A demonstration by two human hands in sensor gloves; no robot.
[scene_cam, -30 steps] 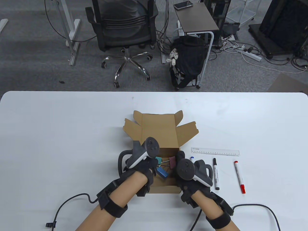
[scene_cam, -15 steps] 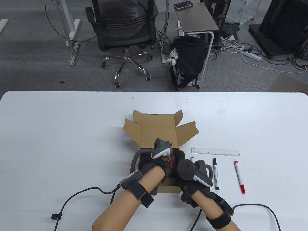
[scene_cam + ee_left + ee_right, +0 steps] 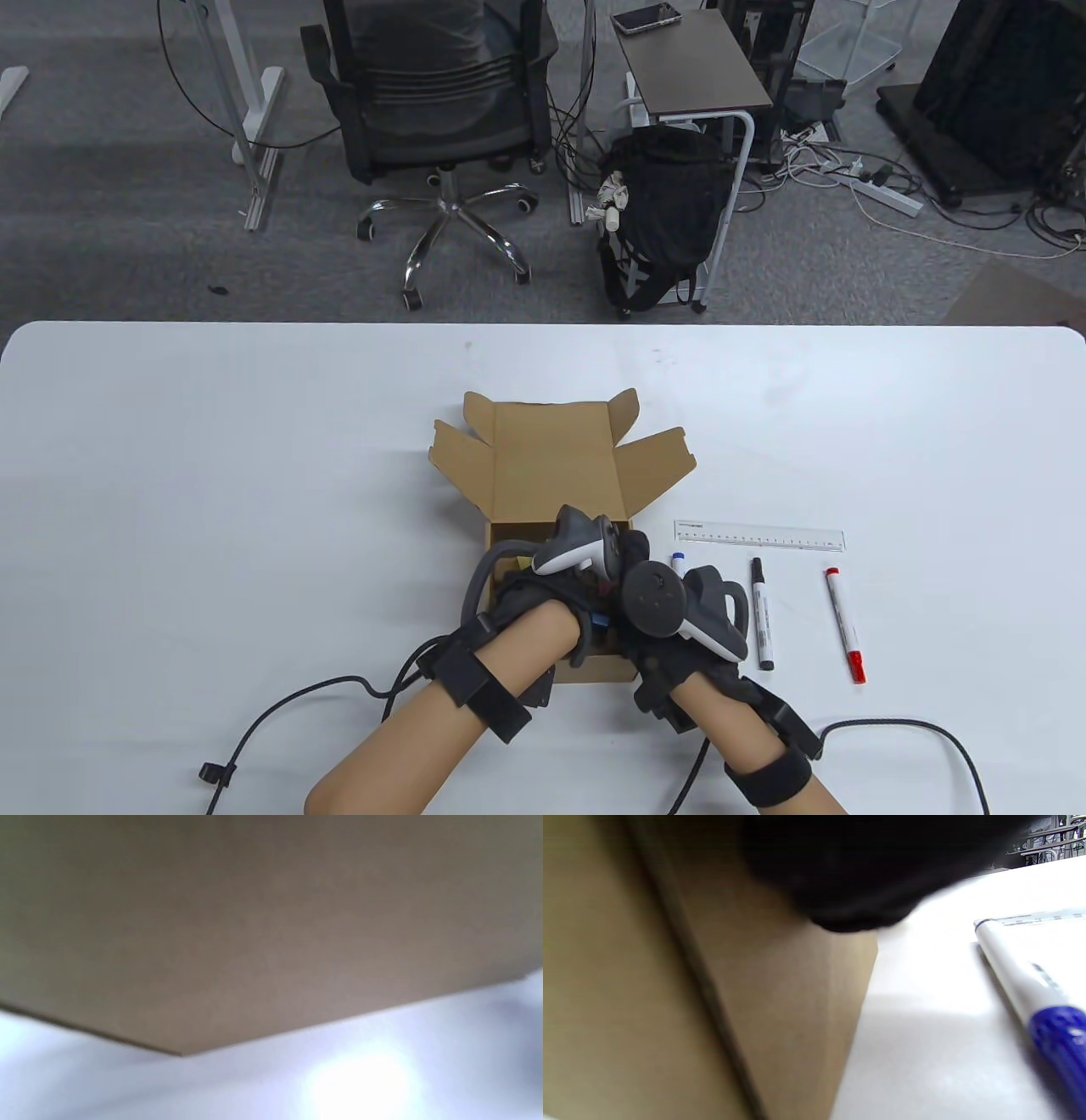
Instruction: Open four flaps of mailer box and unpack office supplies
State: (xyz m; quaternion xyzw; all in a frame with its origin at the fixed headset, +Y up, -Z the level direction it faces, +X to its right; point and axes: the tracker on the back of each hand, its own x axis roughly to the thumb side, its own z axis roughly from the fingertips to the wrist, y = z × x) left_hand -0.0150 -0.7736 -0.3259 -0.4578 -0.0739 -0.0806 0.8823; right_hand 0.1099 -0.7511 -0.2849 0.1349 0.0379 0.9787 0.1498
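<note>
Beyond the far edge of the white table (image 3: 254, 441): black office chair (image 3: 433, 93) at left, black backpack (image 3: 666, 212) against a small side table (image 3: 691, 64) carrying a phone (image 3: 646, 17).

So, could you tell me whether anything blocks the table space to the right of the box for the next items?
Partly: a clear plastic ruler, blue-capped marker, black marker and red marker already lie there; beyond them the white table shows bare.

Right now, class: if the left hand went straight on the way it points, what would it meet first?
Probably the right hand: the left hand points across the box toward it. Depth is unclear.
</note>
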